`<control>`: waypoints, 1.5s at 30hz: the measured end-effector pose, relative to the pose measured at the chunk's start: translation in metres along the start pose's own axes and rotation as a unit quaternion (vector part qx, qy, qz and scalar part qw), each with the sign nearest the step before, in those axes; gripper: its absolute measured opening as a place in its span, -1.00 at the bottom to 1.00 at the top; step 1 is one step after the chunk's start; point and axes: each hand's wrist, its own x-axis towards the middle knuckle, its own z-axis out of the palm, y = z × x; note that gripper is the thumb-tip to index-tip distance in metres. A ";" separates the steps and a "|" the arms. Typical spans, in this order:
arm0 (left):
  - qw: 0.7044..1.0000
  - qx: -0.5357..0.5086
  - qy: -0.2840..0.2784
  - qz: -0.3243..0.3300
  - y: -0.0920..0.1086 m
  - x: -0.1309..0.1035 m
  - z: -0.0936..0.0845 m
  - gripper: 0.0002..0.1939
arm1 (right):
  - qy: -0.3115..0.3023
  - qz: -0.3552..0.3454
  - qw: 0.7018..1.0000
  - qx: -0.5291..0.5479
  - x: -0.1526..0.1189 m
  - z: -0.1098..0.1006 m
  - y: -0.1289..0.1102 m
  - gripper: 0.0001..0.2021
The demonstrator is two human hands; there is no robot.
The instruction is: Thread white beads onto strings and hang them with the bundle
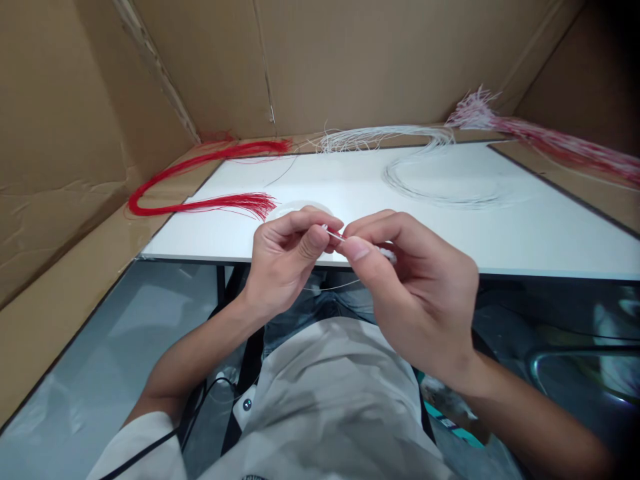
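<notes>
My left hand (285,260) and my right hand (415,293) meet just in front of the near edge of the white table (525,227). Between the fingertips of both hands I pinch a thin white wire (334,233); its short stiff end spans the gap between my thumbs. A fine strand of it (330,288) droops below my hands. A small white piece (387,253) shows at my right fingers; what it is I cannot tell. A round white dish (300,208) lies on the table right behind my left hand.
A bundle of red wires (200,200) curves over the table's left edge. A white wire bundle (380,138) and a loose white coil (440,187) lie at the back. Red-and-white wires (550,143) lie far right. Cardboard walls (75,133) enclose the table.
</notes>
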 end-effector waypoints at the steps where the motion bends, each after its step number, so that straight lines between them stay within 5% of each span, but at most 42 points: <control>1: 1.000 -0.001 -0.003 0.000 0.000 0.000 0.000 -0.85 | -0.003 -0.006 1.000 -0.004 0.000 0.000 0.000 -0.83; 12: 0.999 0.029 -0.015 0.011 0.001 -0.002 -0.003 -0.85 | -0.027 -0.011 1.000 -0.009 -0.003 -0.002 0.001 -0.84; 18: 0.983 0.142 0.010 0.114 -0.003 -0.006 -0.007 -0.88 | -0.041 0.076 0.994 0.073 -0.002 -0.001 0.001 -0.77; 22: 0.966 0.198 0.017 0.163 -0.001 -0.007 -0.005 -0.89 | -0.006 0.118 0.985 0.125 -0.002 0.003 0.008 -0.91; 31: 0.943 0.285 -0.007 0.173 0.001 -0.007 -0.004 -0.89 | 0.011 0.085 0.993 0.081 -0.005 0.007 0.012 -0.92; 40: 0.969 0.207 -0.035 0.126 0.003 -0.002 -0.005 -0.91 | 0.003 0.041 0.996 0.075 -0.006 0.004 0.014 -0.96; 45: 0.971 0.210 -0.035 0.106 0.006 -0.003 -0.005 -0.91 | 0.057 -0.031 0.998 -0.001 -0.007 0.004 0.021 -0.86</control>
